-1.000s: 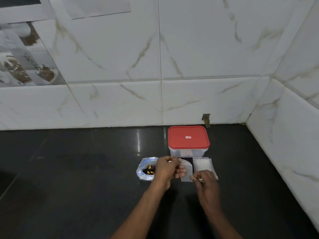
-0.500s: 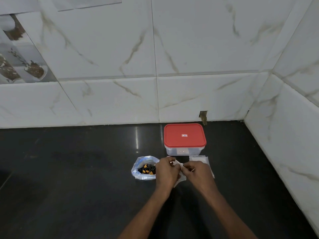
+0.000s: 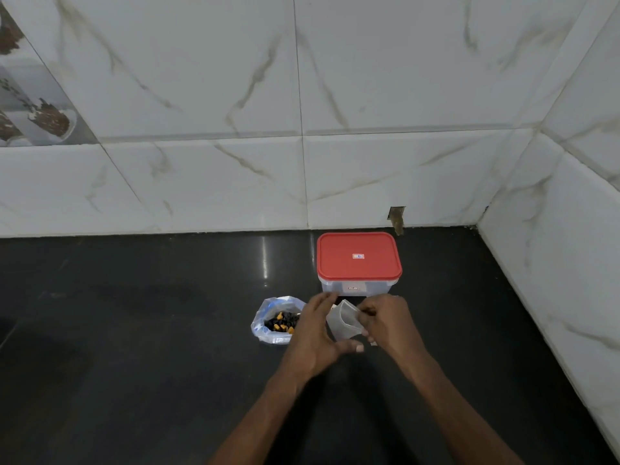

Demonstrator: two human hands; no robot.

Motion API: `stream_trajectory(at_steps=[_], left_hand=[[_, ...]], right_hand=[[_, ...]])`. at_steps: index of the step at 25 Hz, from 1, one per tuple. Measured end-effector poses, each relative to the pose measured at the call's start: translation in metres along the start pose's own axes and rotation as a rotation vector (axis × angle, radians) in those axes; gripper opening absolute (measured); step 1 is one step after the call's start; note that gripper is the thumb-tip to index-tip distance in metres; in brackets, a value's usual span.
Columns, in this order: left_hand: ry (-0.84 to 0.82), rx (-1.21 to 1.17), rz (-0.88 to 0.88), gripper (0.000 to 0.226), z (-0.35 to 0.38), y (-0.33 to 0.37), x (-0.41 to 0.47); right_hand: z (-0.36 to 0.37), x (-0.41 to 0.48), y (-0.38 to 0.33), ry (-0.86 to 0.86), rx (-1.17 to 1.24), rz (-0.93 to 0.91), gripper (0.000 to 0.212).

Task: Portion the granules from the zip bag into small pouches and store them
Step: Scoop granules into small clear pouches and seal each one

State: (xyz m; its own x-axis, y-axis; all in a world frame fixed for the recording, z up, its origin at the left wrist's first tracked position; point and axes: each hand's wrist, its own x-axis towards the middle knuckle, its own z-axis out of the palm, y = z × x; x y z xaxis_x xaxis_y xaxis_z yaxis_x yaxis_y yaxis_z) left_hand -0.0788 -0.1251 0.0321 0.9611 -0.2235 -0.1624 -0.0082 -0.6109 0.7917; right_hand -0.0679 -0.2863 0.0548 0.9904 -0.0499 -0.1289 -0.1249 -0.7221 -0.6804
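A small clear pouch (image 3: pixel 343 322) is held above the black counter, its mouth spread open. My right hand (image 3: pixel 385 325) pinches the pouch's right edge. My left hand (image 3: pixel 313 337) sits on its left side with the fingers near the top edge and the thumb under it; whether it pinches the pouch I cannot tell. To the left lies the open zip bag (image 3: pixel 268 325) with black and orange granules (image 3: pixel 281 323) inside. Behind the hands stands a clear box with a red lid (image 3: pixel 359 260), closed.
The black counter (image 3: pixel 151 330) runs left and toward me. White marble tile walls (image 3: pixel 302 162) close the back and the right side, forming a corner at the far right. The stack of spare pouches is hidden behind my right hand.
Both hands came together on the pouch and pulled its mouth open. The view has tilted slightly; the box and zip bag have not moved.
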Motion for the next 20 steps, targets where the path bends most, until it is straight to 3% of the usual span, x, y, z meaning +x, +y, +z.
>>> stream_trajectory(at_steps=[4,7,10,13,15,16,20], left_hand=[[0.152,-0.179,-0.013,0.080,0.018,-0.010,-0.012],[0.170,-0.217,-0.051,0.083,0.020,-0.029,-0.020],[0.297,-0.250,-0.092,0.061,0.016,-0.046,-0.029],[0.417,-0.285,-0.104,0.055,0.009,-0.054,-0.047],[0.479,-0.298,-0.094,0.050,0.011,-0.064,-0.059],[0.507,-0.304,-0.096,0.048,0.013,-0.069,-0.064],[0.577,-0.329,-0.136,0.057,0.014,-0.089,-0.075]], right_hand=[[0.007,0.004,-0.010,-0.104,-0.042,-0.023,0.017],[0.015,0.005,-0.008,-0.212,-0.030,-0.016,0.020],[0.027,0.012,0.002,-0.153,0.139,0.053,0.023],[0.051,0.034,0.022,-0.057,-0.244,0.030,0.014],[0.072,0.042,0.027,0.005,-0.527,-0.086,0.003],[0.082,0.044,0.032,-0.009,-0.639,-0.134,0.013],[0.096,0.048,0.043,-0.019,-0.769,-0.174,0.023]])
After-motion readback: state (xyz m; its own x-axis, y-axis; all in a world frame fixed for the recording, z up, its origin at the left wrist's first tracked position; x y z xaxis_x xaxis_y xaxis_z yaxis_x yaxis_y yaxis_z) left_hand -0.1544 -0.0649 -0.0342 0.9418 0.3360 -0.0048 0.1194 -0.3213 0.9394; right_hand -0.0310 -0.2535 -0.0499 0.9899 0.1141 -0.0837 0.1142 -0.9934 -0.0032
